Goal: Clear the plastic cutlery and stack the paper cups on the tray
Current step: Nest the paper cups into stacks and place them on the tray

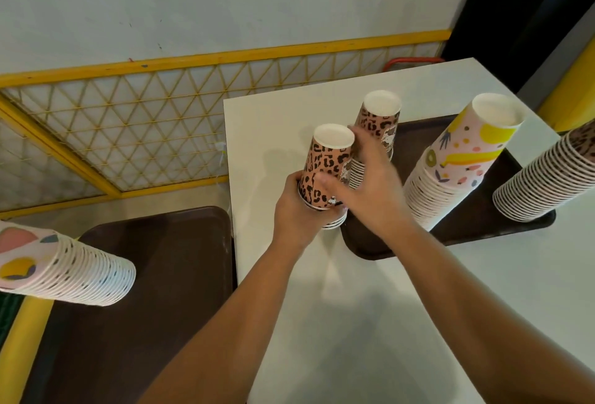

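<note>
On the tray (476, 229) at right, three cup stacks already stand and no cutlery shows, while the left hand (291, 210) grips a short leopard stack (325, 175) at its near-left edge, right hand (370, 184) fingers spread against it, apparently unplaced.

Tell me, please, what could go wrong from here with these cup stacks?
The short leopard-print stack, gripped by the left hand and touched by the right hand, sits at the tray's edge and might slip off. The right forearm passes close to the tall fruit-print stack, which could topple if nudged.
</note>
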A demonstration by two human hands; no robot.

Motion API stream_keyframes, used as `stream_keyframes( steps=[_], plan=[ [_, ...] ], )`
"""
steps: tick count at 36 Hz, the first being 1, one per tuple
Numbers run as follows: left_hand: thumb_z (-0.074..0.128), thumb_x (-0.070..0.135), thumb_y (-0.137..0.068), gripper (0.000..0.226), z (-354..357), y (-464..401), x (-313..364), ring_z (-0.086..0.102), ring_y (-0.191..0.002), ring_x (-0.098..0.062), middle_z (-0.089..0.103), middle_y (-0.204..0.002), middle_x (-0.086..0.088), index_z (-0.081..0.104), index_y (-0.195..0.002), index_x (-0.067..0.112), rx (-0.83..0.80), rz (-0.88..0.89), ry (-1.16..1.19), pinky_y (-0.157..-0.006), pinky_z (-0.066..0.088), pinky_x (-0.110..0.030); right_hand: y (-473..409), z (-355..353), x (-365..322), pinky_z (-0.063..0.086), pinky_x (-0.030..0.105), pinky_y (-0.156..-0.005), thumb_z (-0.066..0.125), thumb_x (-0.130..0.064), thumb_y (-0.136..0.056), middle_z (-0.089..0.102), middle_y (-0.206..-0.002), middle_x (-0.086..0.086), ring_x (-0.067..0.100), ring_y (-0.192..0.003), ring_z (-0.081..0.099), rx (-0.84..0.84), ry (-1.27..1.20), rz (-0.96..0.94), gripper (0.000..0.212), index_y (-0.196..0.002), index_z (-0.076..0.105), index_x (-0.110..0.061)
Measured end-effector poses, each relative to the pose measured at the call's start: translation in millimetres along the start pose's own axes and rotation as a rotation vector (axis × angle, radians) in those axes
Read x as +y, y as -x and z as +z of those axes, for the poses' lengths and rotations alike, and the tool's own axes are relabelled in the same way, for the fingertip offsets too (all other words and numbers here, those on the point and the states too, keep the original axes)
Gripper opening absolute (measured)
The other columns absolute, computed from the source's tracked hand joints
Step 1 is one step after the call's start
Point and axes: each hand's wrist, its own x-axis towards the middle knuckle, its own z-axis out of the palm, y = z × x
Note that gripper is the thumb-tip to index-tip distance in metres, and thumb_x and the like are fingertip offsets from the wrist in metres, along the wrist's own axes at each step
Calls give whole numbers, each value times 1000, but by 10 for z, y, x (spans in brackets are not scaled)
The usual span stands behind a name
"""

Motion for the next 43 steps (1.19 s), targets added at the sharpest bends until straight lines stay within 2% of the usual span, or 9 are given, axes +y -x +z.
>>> stream_keyframes(
  steps=[3, 7, 11, 15, 20, 25, 29, 34, 43],
  plan=[
    [87, 15, -60, 74, 5, 14, 23, 60, -100, -10, 60, -106, 12, 47, -122, 20, -2, 18, -2, -84, 52, -24, 44, 79, 49, 36, 16, -94, 75, -35, -74, 53, -130, -2, 10, -120, 50, -105, -3, 64, 74, -136, 38, -17],
    [87, 15, -61, 85, 2, 43, 57, 55, -99, -3, 54, -110, 16, 40, -131, 20, -48, 52, -33, -76, 45, -8, 33, 60, 63, 38, 15, -89, 74, -30, -77, 58, -126, -1, 10, -115, 54, -64, -20, 89, 66, -133, 41, -16],
    [88, 18, -61, 89, 14, 49, 69, 54, -102, -3, 54, -117, 14, 37, -134, 20, -74, 45, -27, -75, 43, -5, -1, 25, 59, 40, 19, -92, 73, -30, -77, 59, -125, 0, 13, -116, 54, -61, -18, 74, 64, -131, 43, -15],
    [87, 17, -62, 79, 2, 45, 60, 55, -86, 9, 54, -99, 25, 44, -128, 21, -70, 35, -27, -67, 44, 1, -42, -12, 61, 41, 18, -89, 72, -30, -78, 59, -125, -1, 11, -114, 55, -50, -16, 77, 64, -132, 42, -17],
    [88, 21, -61, 77, -7, 35, 29, 56, -92, 3, 56, -105, 19, 46, -126, 20, -58, 50, -52, -71, 47, -4, -101, -92, 13, 36, 0, -76, 70, -31, -79, 57, -111, -14, -2, -101, 52, -17, -46, 76, 57, -129, 44, -20],
    [89, 22, -58, 80, -2, 27, -15, 55, -93, -1, 57, -103, 17, 48, -126, 20, -41, 46, -75, -76, 45, -9, -232, -246, -101, 43, 6, -77, 67, -31, -82, 61, -120, -6, 0, -102, 55, 76, -81, 57, 53, -127, 44, -15],
    [89, 21, -57, 79, -15, 13, -52, 55, -84, 10, 54, -94, 27, 48, -124, 21, -32, 29, -90, -70, 44, -4, -370, -425, -246, 53, 27, -89, 66, -38, -81, 61, -121, -3, 5, -109, 59, 275, -166, 6, 56, -125, 44, -11],
    [89, 19, -57, 79, -17, 4, -68, 54, -86, 10, 55, -98, 22, 48, -124, 20, -20, 15, -60, -73, 44, -9, -589, -566, -253, 51, 30, -91, 64, -43, -80, 58, -122, 3, 11, -111, 57, 501, -78, -75, 66, -127, 39, -4],
    [89, 21, -57, 77, -10, 1, -32, 56, -89, 6, 58, -101, 18, 49, -122, 21, -12, 29, -48, -75, 46, -10, -624, -382, 110, 42, 20, -92, 69, -29, -80, 52, -128, 3, 11, -116, 50, 398, -5, 61, 65, -133, 36, -9]
  ],
)
